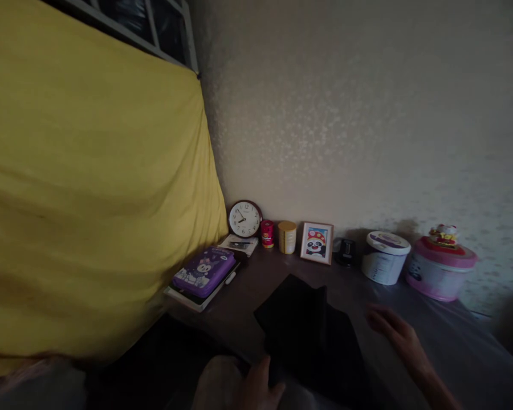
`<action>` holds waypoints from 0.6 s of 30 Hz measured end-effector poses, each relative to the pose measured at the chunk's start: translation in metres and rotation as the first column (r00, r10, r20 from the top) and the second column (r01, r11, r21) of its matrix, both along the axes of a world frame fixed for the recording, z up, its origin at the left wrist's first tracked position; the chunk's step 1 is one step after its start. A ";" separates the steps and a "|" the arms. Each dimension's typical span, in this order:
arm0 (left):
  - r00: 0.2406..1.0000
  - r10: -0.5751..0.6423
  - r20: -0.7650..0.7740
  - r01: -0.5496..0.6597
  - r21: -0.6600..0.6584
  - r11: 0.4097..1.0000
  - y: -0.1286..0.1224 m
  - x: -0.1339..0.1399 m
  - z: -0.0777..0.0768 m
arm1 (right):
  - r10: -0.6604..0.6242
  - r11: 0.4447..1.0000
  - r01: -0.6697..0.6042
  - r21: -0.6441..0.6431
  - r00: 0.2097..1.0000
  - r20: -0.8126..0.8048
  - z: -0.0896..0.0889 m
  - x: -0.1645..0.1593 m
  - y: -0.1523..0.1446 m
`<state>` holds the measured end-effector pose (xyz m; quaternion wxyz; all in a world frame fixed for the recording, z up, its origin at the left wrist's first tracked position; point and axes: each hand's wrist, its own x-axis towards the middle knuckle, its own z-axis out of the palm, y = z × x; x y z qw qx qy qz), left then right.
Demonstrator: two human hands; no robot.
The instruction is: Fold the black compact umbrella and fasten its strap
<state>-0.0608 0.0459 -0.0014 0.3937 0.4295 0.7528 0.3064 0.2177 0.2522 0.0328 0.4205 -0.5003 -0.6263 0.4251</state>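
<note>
On the desk (461, 347), a black sheet (297, 327) lies near the front edge, one fold raised. Spreading or folding it seems in hand; the next move calls for catching a loose edge. The right hand (395, 330), half-open, seems empty; the left hand (259, 390) is beside the sheet's near-left part, grip unclear. The white tub's (385, 265) lettering is illegible; the back-left clock's (245, 219) numerals read plainly.

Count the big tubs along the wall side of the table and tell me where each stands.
2. The white tub stands right of the picture frame; the pink tub, topped by a cat figurine, stands farther right.
</note>
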 end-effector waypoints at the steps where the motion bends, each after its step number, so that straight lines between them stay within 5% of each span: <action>1: 0.998 -0.021 -0.053 0.020 -0.026 0.999 -0.001 0.001 0.001 | 0.049 0.998 -0.049 0.043 0.999 0.004 0.015 -0.011 0.010; 5: 0.973 -0.102 -0.207 0.077 -0.125 0.989 -0.001 0.003 0.003 | 0.401 0.896 -0.419 0.150 0.906 0.134 0.059 -0.071 0.042; 9: 0.953 -0.160 -0.256 0.119 -0.170 0.978 0.002 -0.002 0.002 | 0.671 0.713 -0.701 -0.001 0.682 0.292 0.072 -0.125 0.055; 13: 0.933 -0.232 -0.274 0.180 -0.200 0.963 0.002 -0.011 -0.002 | 0.771 0.597 -0.793 -0.117 0.528 0.356 0.071 -0.142 0.058; 18: 0.912 -0.299 -0.282 0.239 -0.230 0.944 -0.004 -0.015 0.010 | 0.769 0.567 -0.809 -0.156 0.453 0.451 0.063 -0.132 0.064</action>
